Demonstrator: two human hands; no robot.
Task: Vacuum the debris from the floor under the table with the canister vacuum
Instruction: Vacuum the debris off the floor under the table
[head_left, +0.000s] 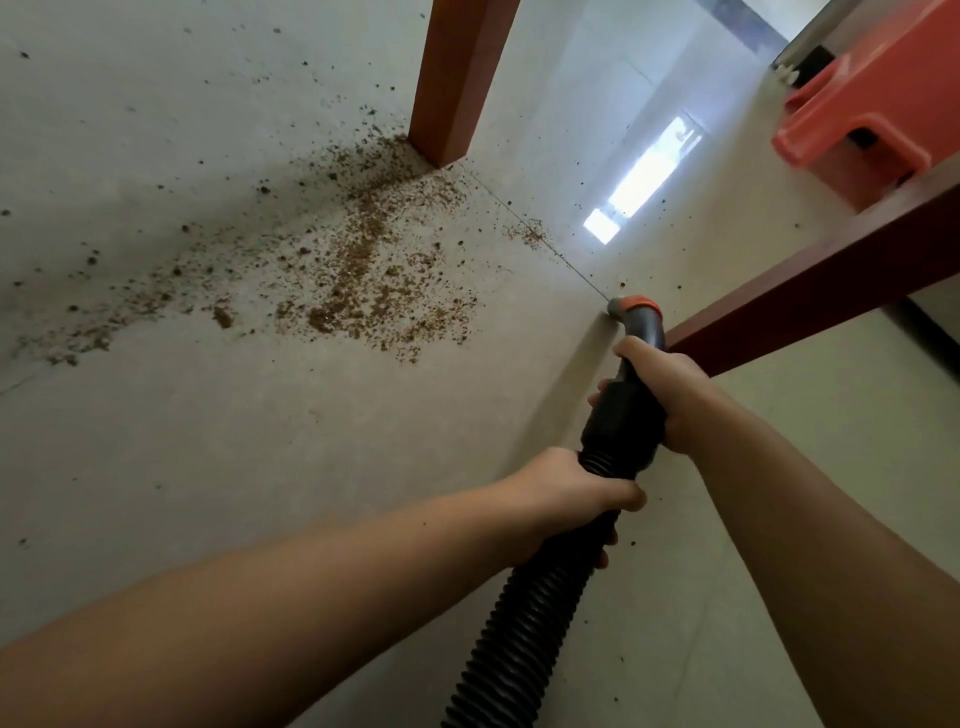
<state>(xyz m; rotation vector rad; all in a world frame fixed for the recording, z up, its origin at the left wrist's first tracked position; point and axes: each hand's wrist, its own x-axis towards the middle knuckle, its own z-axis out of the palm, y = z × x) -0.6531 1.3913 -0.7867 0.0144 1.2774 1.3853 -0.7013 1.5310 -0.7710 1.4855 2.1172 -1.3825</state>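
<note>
Brown crumbly debris (363, 270) lies scattered over the pale floor (208, 467), thickest at the foot of a wooden table leg (457, 78) and trailing off to the left. A black ribbed vacuum hose (524, 623) rises from the bottom edge to a black handle with an orange-ringed nozzle tip (636, 306). The tip points at the floor to the right of the debris patch. My right hand (660, 389) grips the handle just below the tip. My left hand (582, 499) grips the hose where the ribs meet the cuff. The canister is out of view.
A dark red wooden table rail (810, 280) crosses the right side just above the nozzle. An orange plastic stool (872, 104) stands at the upper right. A bright window reflection (644, 176) lies on the floor, and a tile joint (545, 244) runs diagonally to the nozzle.
</note>
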